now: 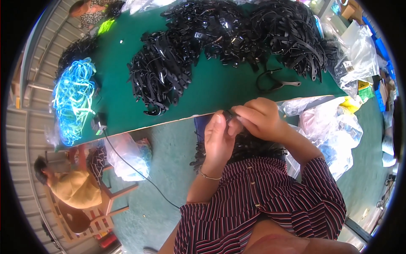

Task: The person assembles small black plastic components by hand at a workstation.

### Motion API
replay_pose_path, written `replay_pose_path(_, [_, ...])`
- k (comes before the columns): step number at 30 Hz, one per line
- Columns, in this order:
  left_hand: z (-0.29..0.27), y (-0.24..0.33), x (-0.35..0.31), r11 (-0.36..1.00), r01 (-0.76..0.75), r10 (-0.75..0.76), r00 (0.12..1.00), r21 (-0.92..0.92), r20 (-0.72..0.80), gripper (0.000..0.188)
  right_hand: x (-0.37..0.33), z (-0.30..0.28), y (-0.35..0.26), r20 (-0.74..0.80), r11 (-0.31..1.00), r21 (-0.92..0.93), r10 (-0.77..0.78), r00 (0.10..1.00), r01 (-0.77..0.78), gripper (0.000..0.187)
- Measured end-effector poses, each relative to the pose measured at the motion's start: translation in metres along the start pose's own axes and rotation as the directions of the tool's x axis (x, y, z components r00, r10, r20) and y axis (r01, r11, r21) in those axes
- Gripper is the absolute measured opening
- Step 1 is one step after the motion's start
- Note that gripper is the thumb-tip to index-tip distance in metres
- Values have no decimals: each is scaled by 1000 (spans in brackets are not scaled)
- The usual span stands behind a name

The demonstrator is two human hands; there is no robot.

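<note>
Just off the table's front edge, my left hand (219,137) and my right hand (261,119) meet with the fingers closed. A small black part (229,115) is pinched between them, mostly covered by fingertips; it could be a strap end or a buckle, I cannot tell which. Below my hands, a heap of black straps (270,151) lies at my lap, partly hidden by my arms. On the table ahead, a loose black strap (275,84) curls apart from the big piles. The nearest pile of black straps (158,70), with shiny buckle-like pieces, is ahead and left.
More black straps (292,36) are heaped along the back of the green table (114,80). Bright blue straps (75,101) sit at its left end beside a small black box (99,123) with a cable. Plastic bags (330,131) stand at right. A person (76,190) sits at left.
</note>
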State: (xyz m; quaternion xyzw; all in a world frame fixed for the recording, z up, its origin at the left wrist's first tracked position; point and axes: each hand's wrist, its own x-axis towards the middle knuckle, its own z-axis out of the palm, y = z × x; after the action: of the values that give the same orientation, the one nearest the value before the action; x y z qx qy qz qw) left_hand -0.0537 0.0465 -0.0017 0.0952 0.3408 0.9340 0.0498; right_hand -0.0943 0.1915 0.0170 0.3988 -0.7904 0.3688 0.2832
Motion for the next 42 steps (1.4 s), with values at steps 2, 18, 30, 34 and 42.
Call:
replay_pose_path(2, [0,0,0,999,18,-18,1000,-50,6,35,-1,0,1,2,1000,-14,-21,1000,21,23])
replay_pose_path(18, [10,-3,-3,976,155,-161,986,-151,-30,40,-2,-4,-1,-61,999,-9,-49,997,48,24])
replay_pose_path(30, [8,2,-5,970,233,-237,969,-66,-62,37,-6,0,-1,-62,999,38,-23,998,25,25])
replay_pose_path(34, [1,-4,-10,959,219,-206,975,-179,90,40,-3,0,-2,-81,999,37,-29,996,32,24])
replay_pose_path(42, [-1,-8,-12,967,228,-227,974,-110,26,36,-3,-5,1,41,972,212,92,995,-99,20])
